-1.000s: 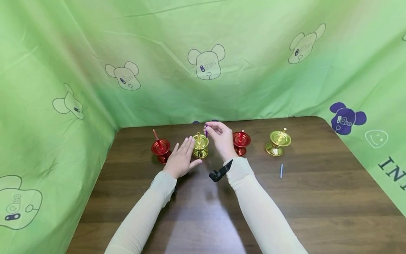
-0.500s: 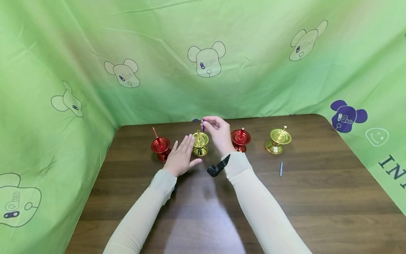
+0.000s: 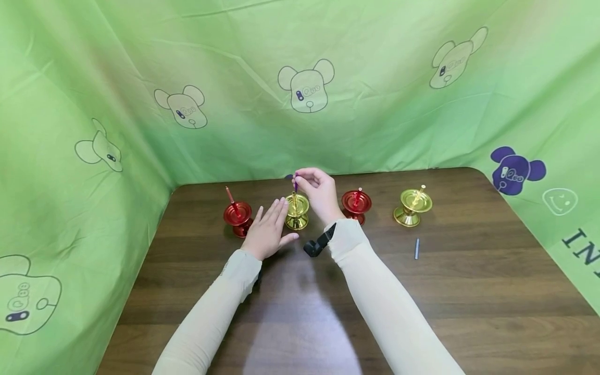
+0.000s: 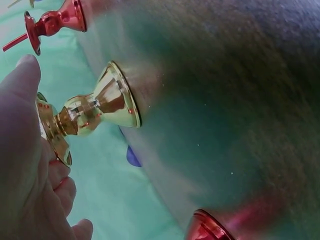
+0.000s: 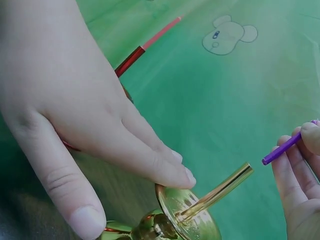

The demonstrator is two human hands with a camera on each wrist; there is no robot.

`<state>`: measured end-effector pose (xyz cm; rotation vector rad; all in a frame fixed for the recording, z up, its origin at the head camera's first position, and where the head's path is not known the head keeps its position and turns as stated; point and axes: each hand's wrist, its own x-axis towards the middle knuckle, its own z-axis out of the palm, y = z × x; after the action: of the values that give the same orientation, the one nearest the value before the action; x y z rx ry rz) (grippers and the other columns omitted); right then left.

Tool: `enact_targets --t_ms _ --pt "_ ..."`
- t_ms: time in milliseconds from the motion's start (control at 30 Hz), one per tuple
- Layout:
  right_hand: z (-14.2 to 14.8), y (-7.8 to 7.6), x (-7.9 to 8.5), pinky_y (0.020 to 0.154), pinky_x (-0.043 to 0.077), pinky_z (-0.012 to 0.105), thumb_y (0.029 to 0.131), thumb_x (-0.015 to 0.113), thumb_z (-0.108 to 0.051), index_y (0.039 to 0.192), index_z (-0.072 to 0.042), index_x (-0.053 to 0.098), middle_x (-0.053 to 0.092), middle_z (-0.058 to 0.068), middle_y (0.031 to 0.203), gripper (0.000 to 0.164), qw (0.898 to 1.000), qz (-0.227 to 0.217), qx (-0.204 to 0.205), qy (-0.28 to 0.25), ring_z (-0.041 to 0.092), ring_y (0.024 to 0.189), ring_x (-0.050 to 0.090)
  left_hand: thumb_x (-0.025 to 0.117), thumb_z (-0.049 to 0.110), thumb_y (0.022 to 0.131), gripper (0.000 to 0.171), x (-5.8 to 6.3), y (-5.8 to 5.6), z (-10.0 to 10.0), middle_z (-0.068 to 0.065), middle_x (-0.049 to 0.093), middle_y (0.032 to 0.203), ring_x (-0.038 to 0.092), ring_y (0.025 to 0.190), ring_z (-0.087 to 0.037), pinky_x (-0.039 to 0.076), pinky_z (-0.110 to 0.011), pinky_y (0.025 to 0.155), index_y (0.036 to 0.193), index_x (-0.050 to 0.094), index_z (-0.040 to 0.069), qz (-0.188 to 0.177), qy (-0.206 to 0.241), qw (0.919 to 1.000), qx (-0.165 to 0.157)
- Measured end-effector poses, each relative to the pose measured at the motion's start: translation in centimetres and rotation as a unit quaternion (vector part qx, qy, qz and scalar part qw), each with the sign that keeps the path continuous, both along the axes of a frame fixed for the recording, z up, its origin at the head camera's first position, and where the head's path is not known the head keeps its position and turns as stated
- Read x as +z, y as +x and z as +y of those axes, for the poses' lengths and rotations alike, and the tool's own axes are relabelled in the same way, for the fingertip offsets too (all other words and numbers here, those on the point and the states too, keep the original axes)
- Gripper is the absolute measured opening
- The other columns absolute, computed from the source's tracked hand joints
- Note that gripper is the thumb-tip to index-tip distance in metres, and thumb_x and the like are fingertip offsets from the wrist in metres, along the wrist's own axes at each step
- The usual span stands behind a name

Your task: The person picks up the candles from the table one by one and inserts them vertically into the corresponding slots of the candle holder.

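My right hand (image 3: pixel 321 194) pinches a slim purple candle (image 5: pixel 286 148) between thumb and fingers. In the right wrist view, the candle's lower end is just off the top of the upright tube (image 5: pixel 215 191) on the gold candle holder (image 3: pixel 297 223). My left hand (image 3: pixel 266 235) is flat, fingers straight, its fingertips at the left rim of that holder's dish. The left wrist view shows the holder's stem and foot (image 4: pixel 117 97) beside the hand, with part of the dish covered.
A red holder (image 3: pixel 237 213) with a pinkish-red candle (image 3: pixel 229 195) in its tube stands left. To the right are another red holder (image 3: pixel 357 202) and a second gold one (image 3: pixel 411 208). A blue candle (image 3: pixel 416 249) lies on the wooden table (image 3: pixel 422 317). Green cloth (image 3: pixel 234 151) hangs behind.
My right hand has moved left and slightly up, bringing the purple candle from the gold holder's right side to above its tube. The left hand has stayed at the dish.
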<state>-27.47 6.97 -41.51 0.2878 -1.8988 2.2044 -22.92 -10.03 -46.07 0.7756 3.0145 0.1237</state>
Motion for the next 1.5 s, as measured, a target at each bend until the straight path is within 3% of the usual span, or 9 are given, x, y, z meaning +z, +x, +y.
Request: enact_targets --t_ms 600,1033,1233,1500 --pt "-0.2 -0.6 -0.3 0.086 0.058 0.027 0.096 0.065 0.004 0.115 0.015 0.064 0.067 0.033 0.112 0.022 0.999 -0.004 0.015 0.047 0.006 0.085 0.069 0.049 0.059 0.101 0.089 -0.1 -0.1 0.1 -0.009 0.011 0.169 0.008 0.156 -0.022 0.014 -0.053 0.124 0.163 0.013 0.006 -0.001 0.0 1.0 0.003" --pt "0.0 -0.4 -0.9 0.083 0.058 0.025 0.096 0.065 0.004 0.109 0.008 0.068 0.073 0.018 0.103 0.014 0.997 0.005 0.005 0.077 0.012 0.089 0.071 0.053 0.057 0.101 0.088 0.0 0.2 0.1 -0.011 0.015 0.169 0.012 0.156 -0.024 0.016 -0.054 0.123 0.162 0.018 0.004 0.007 0.015 0.9999 -0.001" --pt "0.1 0.0 -1.0 0.086 0.056 0.025 0.096 0.066 0.0 0.111 0.009 0.068 0.072 0.023 0.107 0.017 0.996 0.008 0.006 0.092 0.018 0.093 0.07 0.053 0.056 0.1 0.088 0.1 0.3 0.1 -0.011 0.014 0.169 0.012 0.156 -0.024 0.016 -0.054 0.123 0.162 0.018 0.004 0.006 0.018 0.9998 -0.002" --pt "0.1 0.1 -1.4 0.086 0.055 0.024 0.096 0.067 0.0 0.11 0.008 0.069 0.072 0.023 0.105 0.016 0.995 0.021 -0.002 0.096 0.009 0.089 0.069 0.054 0.055 0.101 0.088 0.2 0.4 0.1 -0.012 0.015 0.169 0.012 0.156 -0.025 0.018 -0.054 0.123 0.162 0.019 0.003 0.004 0.019 0.9998 -0.002"
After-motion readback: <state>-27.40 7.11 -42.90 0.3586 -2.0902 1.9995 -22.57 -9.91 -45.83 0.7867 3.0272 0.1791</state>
